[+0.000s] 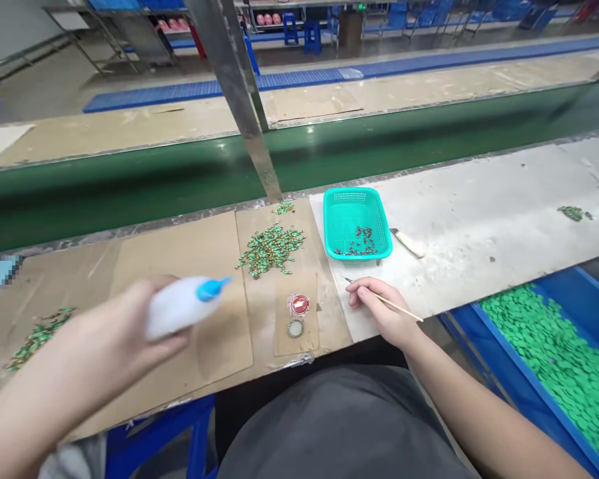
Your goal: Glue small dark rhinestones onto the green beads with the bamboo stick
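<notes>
Holding 2 tools: left grip (114,326) closed round white squeeze bottle (177,307) (blue nozzle (212,289)), right grip (382,309) pinching thin wooden stick (404,308).

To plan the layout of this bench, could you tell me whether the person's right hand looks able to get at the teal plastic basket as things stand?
Probably yes: the right hand, holding a thin wooden stick, lies close to the teal plastic basket, and nothing appears to stand between them.

Head view, facing forward-down
</notes>
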